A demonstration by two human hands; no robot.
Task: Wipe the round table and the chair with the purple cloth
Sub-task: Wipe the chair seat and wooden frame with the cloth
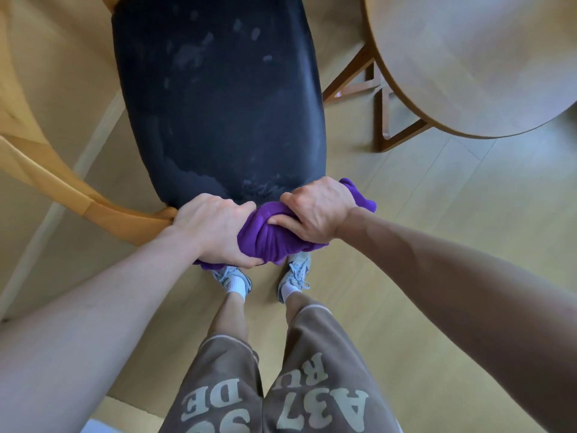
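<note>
Purple cloth (pixel 274 235), bunched into a thick roll, held at the near edge of the chair's dark seat (pixel 218 98), above the feet. Left hand (pixel 215 228) curled tight round the cloth's left end, thumb underneath; right hand (pixel 315 209) curled round the right end, a purple tail poking out past the knuckles. Both grips narrow and full of cloth. Pale smears and streaks across the dark upholstery, heaviest toward the far end and along the near rim. Light wooden chair frame (pixel 93 210) curving in from the left, meeting the seat just beside the left hand. Round wooden surface (pixel 468 57) at upper right, well apart from the cloth, its reddish-brown legs (pixel 352 73) beneath. Pale wood floor (pixel 437 245) below, with white-and-grey sneakers (pixel 295 270), white socks and brown lettered shorts (pixel 281 385).
</note>
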